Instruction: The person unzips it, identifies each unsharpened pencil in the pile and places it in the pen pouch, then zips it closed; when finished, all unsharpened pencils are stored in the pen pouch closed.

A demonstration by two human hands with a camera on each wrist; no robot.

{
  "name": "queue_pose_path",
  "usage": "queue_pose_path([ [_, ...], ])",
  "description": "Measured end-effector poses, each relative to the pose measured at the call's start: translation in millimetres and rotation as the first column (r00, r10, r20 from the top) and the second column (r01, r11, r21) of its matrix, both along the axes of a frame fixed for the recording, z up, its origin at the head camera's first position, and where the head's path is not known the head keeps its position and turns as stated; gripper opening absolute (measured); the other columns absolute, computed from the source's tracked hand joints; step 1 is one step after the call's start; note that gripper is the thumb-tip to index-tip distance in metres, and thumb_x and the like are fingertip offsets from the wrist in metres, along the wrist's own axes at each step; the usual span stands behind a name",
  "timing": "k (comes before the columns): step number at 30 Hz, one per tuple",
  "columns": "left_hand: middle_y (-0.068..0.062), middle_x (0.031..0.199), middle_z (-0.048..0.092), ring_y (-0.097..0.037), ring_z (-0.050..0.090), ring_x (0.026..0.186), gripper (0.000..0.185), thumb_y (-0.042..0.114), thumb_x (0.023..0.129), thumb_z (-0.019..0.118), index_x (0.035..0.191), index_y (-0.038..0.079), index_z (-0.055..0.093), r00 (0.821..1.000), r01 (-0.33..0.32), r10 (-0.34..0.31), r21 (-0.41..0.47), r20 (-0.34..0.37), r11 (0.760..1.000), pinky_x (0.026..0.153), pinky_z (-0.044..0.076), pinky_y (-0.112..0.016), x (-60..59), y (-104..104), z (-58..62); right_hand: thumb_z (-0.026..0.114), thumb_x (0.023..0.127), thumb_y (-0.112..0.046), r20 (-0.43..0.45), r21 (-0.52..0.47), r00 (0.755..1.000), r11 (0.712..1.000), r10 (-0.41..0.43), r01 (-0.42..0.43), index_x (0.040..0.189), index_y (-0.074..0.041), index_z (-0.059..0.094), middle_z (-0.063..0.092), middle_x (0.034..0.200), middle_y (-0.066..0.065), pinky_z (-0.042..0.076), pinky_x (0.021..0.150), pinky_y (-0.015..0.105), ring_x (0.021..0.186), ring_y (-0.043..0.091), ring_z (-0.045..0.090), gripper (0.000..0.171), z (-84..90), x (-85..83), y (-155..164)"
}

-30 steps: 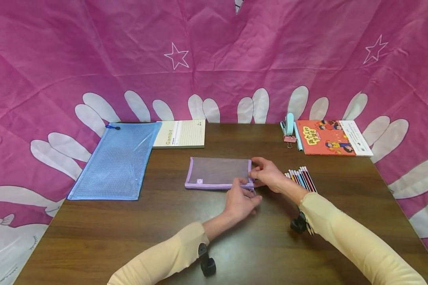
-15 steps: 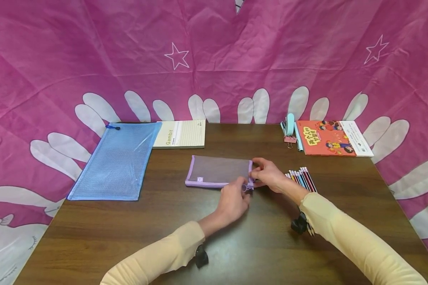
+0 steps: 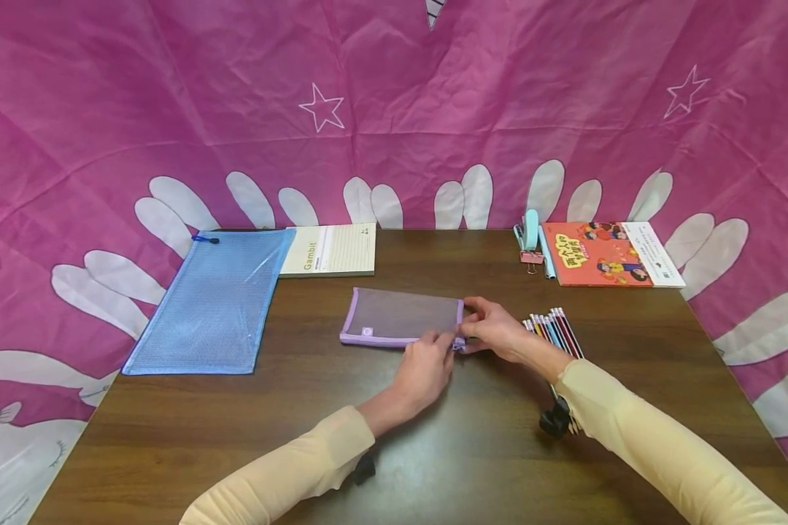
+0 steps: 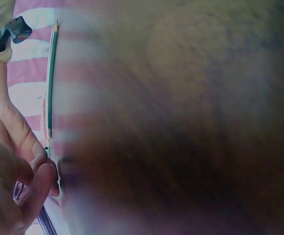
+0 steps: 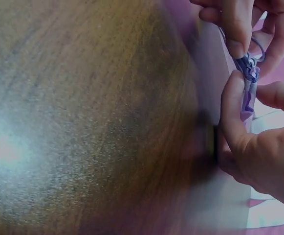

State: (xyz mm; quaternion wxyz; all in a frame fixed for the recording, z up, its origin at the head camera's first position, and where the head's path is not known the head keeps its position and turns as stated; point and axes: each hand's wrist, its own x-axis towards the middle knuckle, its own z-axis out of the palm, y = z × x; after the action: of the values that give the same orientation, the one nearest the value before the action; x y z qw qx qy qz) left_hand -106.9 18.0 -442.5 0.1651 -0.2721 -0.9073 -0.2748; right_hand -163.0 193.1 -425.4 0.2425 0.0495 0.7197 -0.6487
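A purple-edged mesh zipper pouch (image 3: pixel 403 313) lies flat mid-table in the head view, its zipper along the near edge. My left hand (image 3: pixel 423 373) is at the right end of that zipper. In the right wrist view the left thumb and fingers pinch the zipper pull (image 5: pixel 251 68), which has a ring on it. My right hand (image 3: pixel 499 332) pinches the pouch's near right corner between thumb and fingers, just beside the pull. The left wrist view shows the two hands close together, the left hand (image 4: pixel 7 188) in front and hiding most of the pouch.
Several pencils (image 3: pixel 554 328) lie right of the pouch, partly behind the right forearm. A blue mesh bag (image 3: pixel 213 306) overlaps a notebook (image 3: pixel 341 249) at left. A mint stapler (image 3: pixel 531 230), pink binder clip (image 3: pixel 532 257), light-blue pen (image 3: pixel 548 253) and red book (image 3: pixel 597 255) sit at back right.
My left hand has moved slightly left from the pouch's corner, and its fingers have closed on the zipper pull. The right hand has stayed at the right edge, its fingers shifting toward the near corner.
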Motion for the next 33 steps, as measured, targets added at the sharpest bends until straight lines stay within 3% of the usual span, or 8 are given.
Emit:
queue_pose_path([
  [7, -0.007, 0.083, 0.064, -0.025, 0.067, 0.065, 0.021, 0.013, 0.086, 0.077, 0.106, 0.008, 0.076, 0.998, 0.001, -0.004, -0.053, -0.060, 0.999, 0.057, 0.057, -0.037, 0.0, -7.6, -0.1, 0.060, 0.090, 0.009, -0.045, -0.004, 0.997, 0.998, 0.061, -0.062, 0.154, 0.010, 0.016, 0.047, 0.115, 0.027, 0.058, 0.076, 0.037, 0.091, 0.026, 0.057, 0.077, -2.3, 0.5, 0.6],
  [15, -0.003, 0.081, 0.062, -0.019, 0.065, 0.065, 0.016, 0.015, 0.085, 0.079, 0.099, 0.009, 0.078, 0.999, 0.024, -0.028, -0.094, -0.041, 0.995, 0.060, 0.056, -0.034, -5.1, -27.7, 5.9, 0.059, 0.090, 0.010, -0.095, -0.015, 0.981, 0.985, 0.171, -0.173, 0.152, 0.010, 0.021, 0.047, 0.122, 0.031, 0.056, 0.078, 0.034, 0.097, 0.029, 0.056, 0.072, -3.1, -3.3, 3.8],
  [20, -0.003, 0.081, 0.062, -0.019, 0.065, 0.067, 0.015, 0.012, 0.084, 0.080, 0.098, 0.007, 0.079, 1.000, 0.028, -0.029, -0.080, -0.006, 0.996, 0.061, 0.056, -0.033, -8.9, -52.5, 5.3, 0.059, 0.092, 0.008, -0.086, 0.017, 0.975, 0.979, 0.205, -0.205, 0.155, 0.008, 0.017, 0.044, 0.126, 0.031, 0.056, 0.081, 0.035, 0.099, 0.031, 0.055, 0.076, 0.0, -6.4, 12.3],
  [26, -0.004, 0.083, 0.061, -0.020, 0.061, 0.072, 0.013, 0.010, 0.082, 0.080, 0.095, 0.007, 0.079, 1.000, 0.016, -0.017, -0.124, -0.008, 0.992, 0.064, 0.055, -0.035, -15.2, -91.1, 6.1, 0.060, 0.092, 0.006, -0.070, 0.068, 0.968, 0.970, 0.240, -0.235, 0.155, 0.005, 0.019, 0.042, 0.129, 0.030, 0.054, 0.085, 0.036, 0.106, 0.035, 0.052, 0.075, 4.4, -11.4, 21.7],
  [33, -0.006, 0.085, 0.064, -0.021, 0.055, 0.074, 0.020, 0.010, 0.080, 0.083, 0.099, 0.004, 0.080, 0.999, -0.041, 0.045, -0.197, 0.014, 0.980, 0.063, 0.053, -0.033, -18.7, -133.2, 9.3, 0.059, 0.093, 0.006, -0.048, 0.089, 0.968, 0.966, 0.246, -0.241, 0.157, 0.004, 0.017, 0.040, 0.131, 0.029, 0.052, 0.085, 0.033, 0.110, 0.037, 0.048, 0.076, 4.2, -13.7, 34.1],
])
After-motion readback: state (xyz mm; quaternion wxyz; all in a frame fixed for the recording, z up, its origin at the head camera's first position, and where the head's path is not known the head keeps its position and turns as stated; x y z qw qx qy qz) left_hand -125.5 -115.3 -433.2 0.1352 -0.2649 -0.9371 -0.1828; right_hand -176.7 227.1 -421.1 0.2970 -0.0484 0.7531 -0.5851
